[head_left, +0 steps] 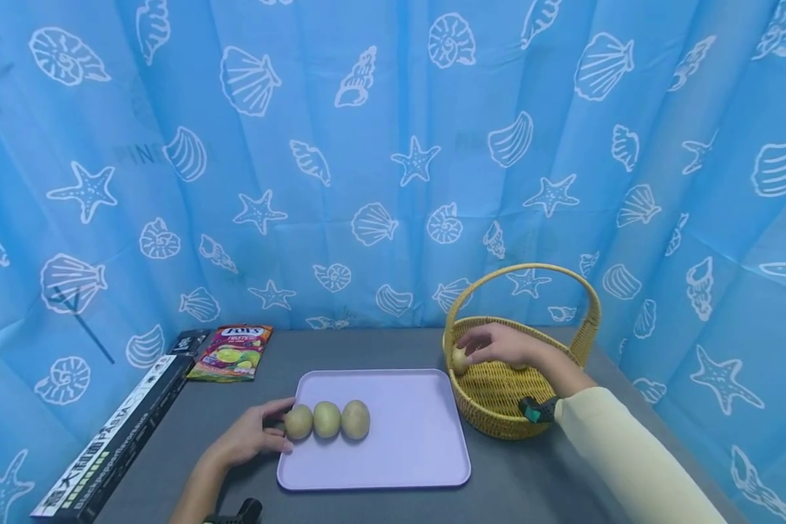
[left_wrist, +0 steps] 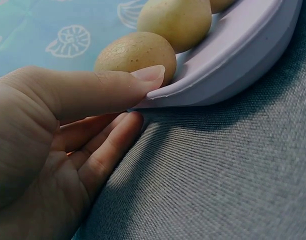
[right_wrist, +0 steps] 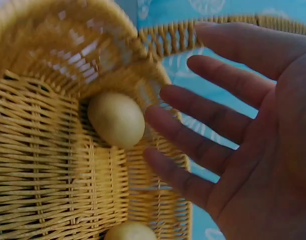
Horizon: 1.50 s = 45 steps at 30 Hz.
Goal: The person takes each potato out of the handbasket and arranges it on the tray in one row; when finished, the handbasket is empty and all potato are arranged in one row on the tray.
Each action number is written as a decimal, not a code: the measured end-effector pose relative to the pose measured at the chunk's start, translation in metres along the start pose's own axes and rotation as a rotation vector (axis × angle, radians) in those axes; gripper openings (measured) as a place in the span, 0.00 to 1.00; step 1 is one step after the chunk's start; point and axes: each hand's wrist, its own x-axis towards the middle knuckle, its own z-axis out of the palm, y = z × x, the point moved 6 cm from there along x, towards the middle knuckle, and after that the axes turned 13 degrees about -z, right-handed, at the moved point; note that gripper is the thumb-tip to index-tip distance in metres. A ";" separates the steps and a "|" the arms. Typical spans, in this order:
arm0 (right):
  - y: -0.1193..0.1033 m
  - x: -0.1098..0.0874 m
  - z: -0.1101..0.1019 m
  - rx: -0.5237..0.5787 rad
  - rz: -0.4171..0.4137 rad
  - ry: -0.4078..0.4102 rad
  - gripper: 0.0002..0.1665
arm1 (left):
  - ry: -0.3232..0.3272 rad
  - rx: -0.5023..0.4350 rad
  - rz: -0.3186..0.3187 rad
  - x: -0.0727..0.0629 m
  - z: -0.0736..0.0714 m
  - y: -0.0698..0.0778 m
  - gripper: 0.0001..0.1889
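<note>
On the lilac tray, three potatoes lie in a row near its left side. My left hand is at the tray's left edge, beside the endmost potato. In the left wrist view its straight thumb lies at the rim in front of that potato, with other fingertips just below the rim. My right hand reaches into the wicker basket. Its fingers are spread and extended, with fingertips close to a potato against the basket wall. Another potato sits lower in the right wrist view.
The basket's tall handle arches over the right forearm. At the left lie a long black-and-white pasta box, a Fox's candy bag and a small dark packet. A blue shell-patterned curtain hangs behind the grey table.
</note>
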 end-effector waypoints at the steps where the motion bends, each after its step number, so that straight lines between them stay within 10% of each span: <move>1: 0.006 0.001 -0.001 0.016 0.034 0.000 0.25 | 0.000 0.000 0.002 0.000 0.000 0.000 0.46; 16: 0.058 0.021 0.015 0.101 0.329 0.047 0.27 | -0.001 0.003 0.035 0.002 -0.001 -0.001 0.45; 45: 0.074 0.021 0.023 -0.029 0.332 0.023 0.21 | 0.002 -0.005 0.021 -0.002 0.000 0.001 0.45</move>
